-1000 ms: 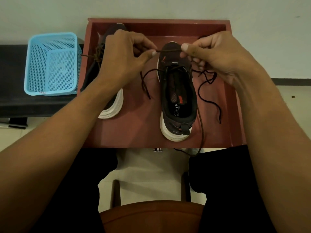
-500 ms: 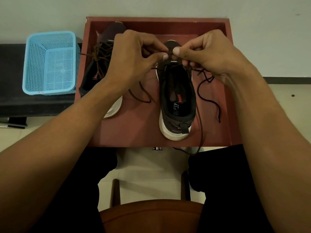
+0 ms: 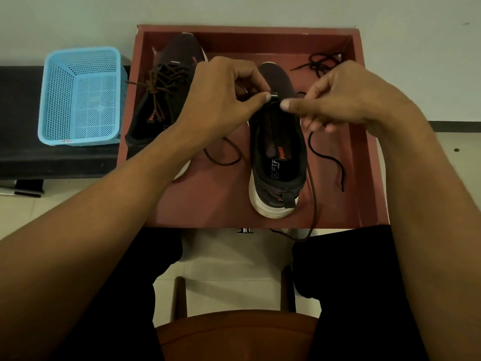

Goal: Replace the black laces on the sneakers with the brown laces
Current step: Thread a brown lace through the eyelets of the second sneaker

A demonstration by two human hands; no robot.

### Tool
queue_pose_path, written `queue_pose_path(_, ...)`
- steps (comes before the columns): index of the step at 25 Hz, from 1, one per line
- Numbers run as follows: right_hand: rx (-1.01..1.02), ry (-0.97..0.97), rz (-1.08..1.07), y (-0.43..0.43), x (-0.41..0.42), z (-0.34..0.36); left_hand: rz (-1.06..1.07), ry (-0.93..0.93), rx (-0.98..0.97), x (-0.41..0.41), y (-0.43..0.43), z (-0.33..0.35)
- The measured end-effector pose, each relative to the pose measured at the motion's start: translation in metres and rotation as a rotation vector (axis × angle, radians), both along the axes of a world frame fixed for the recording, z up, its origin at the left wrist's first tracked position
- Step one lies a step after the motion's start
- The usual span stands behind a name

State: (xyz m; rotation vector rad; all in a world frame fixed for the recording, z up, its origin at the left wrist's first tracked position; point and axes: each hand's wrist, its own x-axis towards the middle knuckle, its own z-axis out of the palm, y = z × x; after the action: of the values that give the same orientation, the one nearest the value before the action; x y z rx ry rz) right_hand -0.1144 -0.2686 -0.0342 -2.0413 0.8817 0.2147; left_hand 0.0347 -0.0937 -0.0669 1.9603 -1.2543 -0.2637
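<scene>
In the red tray [image 3: 213,201], the left sneaker [image 3: 169,63] is already laced and tied in brown. The left hand [image 3: 221,100] holds its grip pinched on the brown lace [image 3: 314,188] above the right sneaker [image 3: 278,162], and the right hand [image 3: 343,100] pinches the same lace. The black laces [image 3: 321,64] lie loose in the tray. I judge the second shoe is only begun; next, one tip must enter the following eyelet.
</scene>
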Motion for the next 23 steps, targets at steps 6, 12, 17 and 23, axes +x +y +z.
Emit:
queue_pose_path(6, -0.031, 0.085, -0.040, 0.010, 0.009, -0.004, -0.039, -0.027, 0.147, -0.014, -0.008, -0.009)
queue_pose_path(12, 0.181, -0.004, -0.150, 0.014, 0.007, -0.007, 0.121, -0.079, 0.192, -0.015, -0.011, -0.014)
queue_pose_path(17, 0.261, -0.029, -0.159, 0.011, 0.011, -0.013, 0.132, -0.077, 0.249, -0.014, -0.009, -0.013)
queue_pose_path(23, 0.254, -0.037, -0.152, 0.013, 0.011, -0.014, 0.200, -0.053, 0.298, -0.021, -0.011, -0.012)
